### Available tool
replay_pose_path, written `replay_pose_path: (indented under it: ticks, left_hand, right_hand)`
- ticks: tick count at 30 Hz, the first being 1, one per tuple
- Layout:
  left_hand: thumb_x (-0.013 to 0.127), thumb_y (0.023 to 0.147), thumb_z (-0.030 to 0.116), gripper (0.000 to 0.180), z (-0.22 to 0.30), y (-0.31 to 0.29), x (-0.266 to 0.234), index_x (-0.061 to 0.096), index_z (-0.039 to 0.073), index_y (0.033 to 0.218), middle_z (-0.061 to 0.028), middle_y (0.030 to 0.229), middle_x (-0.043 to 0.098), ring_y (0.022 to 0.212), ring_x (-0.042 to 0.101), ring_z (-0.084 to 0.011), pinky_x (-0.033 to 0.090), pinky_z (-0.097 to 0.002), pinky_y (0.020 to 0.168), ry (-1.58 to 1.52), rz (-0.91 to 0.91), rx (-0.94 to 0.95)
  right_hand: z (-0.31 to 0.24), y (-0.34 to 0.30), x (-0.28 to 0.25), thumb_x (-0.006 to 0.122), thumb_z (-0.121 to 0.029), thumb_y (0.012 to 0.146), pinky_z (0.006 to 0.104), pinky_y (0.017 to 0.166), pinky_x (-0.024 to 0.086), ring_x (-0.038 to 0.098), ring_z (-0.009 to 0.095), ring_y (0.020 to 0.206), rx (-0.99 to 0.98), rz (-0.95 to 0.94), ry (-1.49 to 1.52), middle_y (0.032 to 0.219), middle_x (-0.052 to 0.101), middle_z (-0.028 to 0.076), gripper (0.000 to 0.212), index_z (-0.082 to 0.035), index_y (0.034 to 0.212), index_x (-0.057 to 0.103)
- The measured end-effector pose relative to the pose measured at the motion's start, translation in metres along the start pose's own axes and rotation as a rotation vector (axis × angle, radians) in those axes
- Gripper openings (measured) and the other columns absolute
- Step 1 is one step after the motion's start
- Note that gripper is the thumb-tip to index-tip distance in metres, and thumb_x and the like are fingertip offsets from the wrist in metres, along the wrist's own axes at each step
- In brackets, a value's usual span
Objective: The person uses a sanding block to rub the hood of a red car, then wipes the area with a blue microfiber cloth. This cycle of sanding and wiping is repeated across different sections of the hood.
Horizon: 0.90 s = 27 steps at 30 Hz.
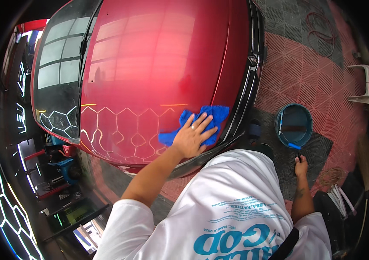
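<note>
Red car hood (149, 82): left hand (193, 136) lay spread on blue microfiber cloth (218, 114); right hand (301, 166) clamped slim blue-black tool (294, 147), bucket (307, 120) just beyond. Wiping looked underway; area left unclear.

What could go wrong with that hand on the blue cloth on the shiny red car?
If grit is caught under the blue cloth, it might scratch the red hood, since the left hand rests right on top. Also, the round bucket stands on the floor near the person's foot, so a careless step could knock it.
</note>
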State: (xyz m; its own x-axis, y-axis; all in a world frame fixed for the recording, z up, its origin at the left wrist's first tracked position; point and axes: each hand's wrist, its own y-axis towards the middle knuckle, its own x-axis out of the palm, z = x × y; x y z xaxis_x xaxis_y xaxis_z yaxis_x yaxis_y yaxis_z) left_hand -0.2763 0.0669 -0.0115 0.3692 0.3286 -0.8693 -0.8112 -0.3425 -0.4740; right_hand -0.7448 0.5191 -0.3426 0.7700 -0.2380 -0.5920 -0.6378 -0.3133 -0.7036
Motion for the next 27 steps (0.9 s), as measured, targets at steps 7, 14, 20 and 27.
replay_pose_path:
  ticks: [7,14,20,27]
  left_hand:
    - [0.082,0.093,0.02,0.081,0.019,-0.113,0.046,0.066,0.029,0.172,-0.0193,0.184,0.052,0.169,0.049,-0.0441,0.038,-0.0673,0.138,-0.033,0.111,-0.185]
    - [0.087,0.098,0.004,0.072,-0.02,-0.205,0.028,0.065,0.006,0.166,-0.0277,0.149,0.069,0.136,0.07,-0.0508,0.057,-0.0576,0.118,-0.1,0.758,-0.904]
    - [0.095,0.101,0.017,0.074,-0.046,-0.225,0.016,0.063,0.002,0.166,-0.0251,0.146,0.071,0.135,0.072,-0.0485,0.058,-0.0546,0.117,-0.047,1.007,-1.047]
    - [0.104,0.088,0.047,0.111,-0.042,-0.21,0.058,0.053,0.011,0.18,-0.0348,0.172,0.057,0.16,0.054,-0.0554,0.042,-0.0687,0.132,-0.083,0.827,-1.075]
  right_hand:
    - [-0.053,0.01,0.03,0.076,-0.032,0.118,0.0518,0.132,0.049,0.065,0.046,0.158,0.001,-0.074,-0.154,0.172,0.067,0.026,0.06,-0.002,0.169,0.066]
    - [-0.088,0.038,0.062,0.075,-0.032,0.119,0.05,0.13,0.051,0.067,0.047,0.156,-0.143,-0.122,-0.054,0.165,0.072,0.028,0.059,0.0,0.168,0.065]
    - [-0.098,0.046,0.05,0.072,-0.034,0.121,0.0475,0.125,0.054,0.073,0.045,0.146,-0.26,-0.093,-0.059,0.156,0.077,0.027,0.055,0.001,0.163,0.068]
    - [-0.097,0.044,0.017,0.071,-0.041,0.122,0.0467,0.121,0.055,0.075,0.039,0.142,-0.17,0.017,0.025,0.151,0.079,0.026,0.056,0.002,0.157,0.071]
